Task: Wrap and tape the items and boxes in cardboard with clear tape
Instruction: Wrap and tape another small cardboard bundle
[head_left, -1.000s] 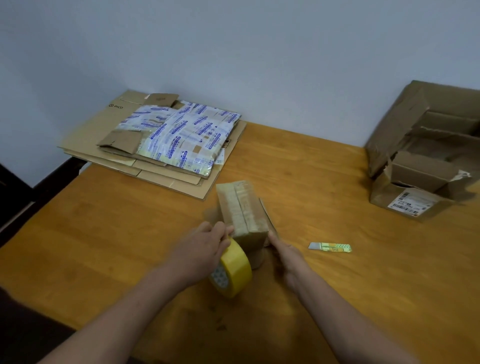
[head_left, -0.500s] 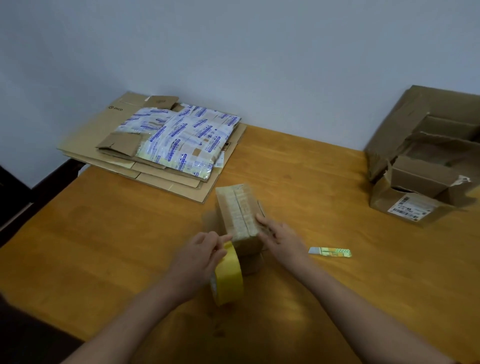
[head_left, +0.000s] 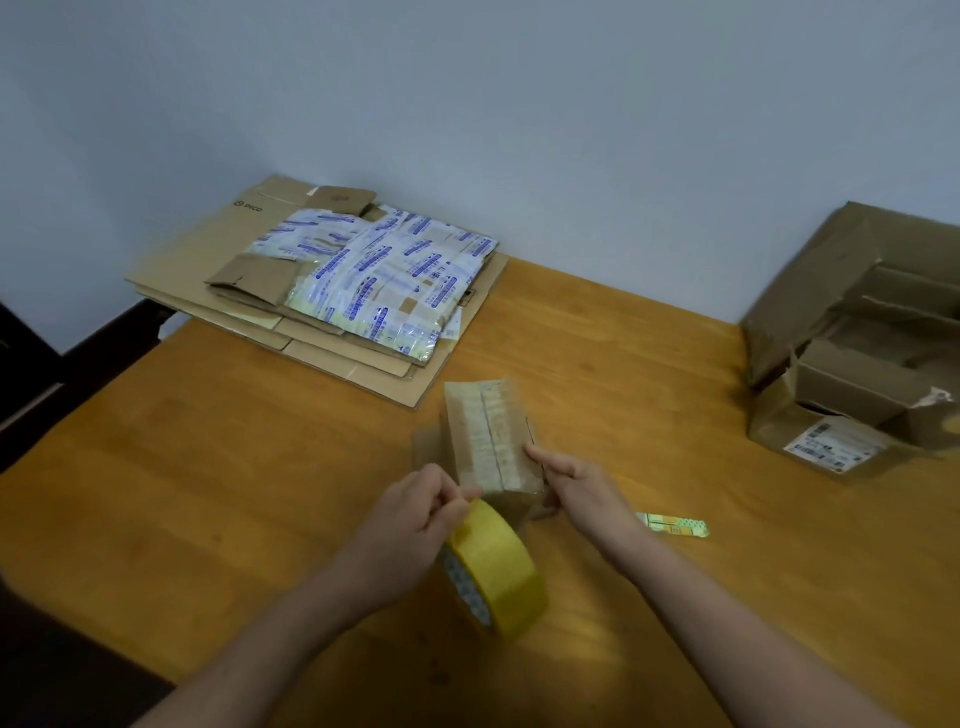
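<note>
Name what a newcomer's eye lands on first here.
The yellow tape roll, gripped by the left hand at the near centre, stands out most. Just beyond it the right hand holds a small taped package on the wooden table. Flattened cardboard lies stacked at the far left.

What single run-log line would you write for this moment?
step: taping parcel | left hand: holds tape | right hand: grips parcel | cutter: on table, untouched

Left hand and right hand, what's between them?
Head view: the near end of the taped cardboard package sits between the left hand, which holds the tape roll, and the right hand, which holds it.
</note>
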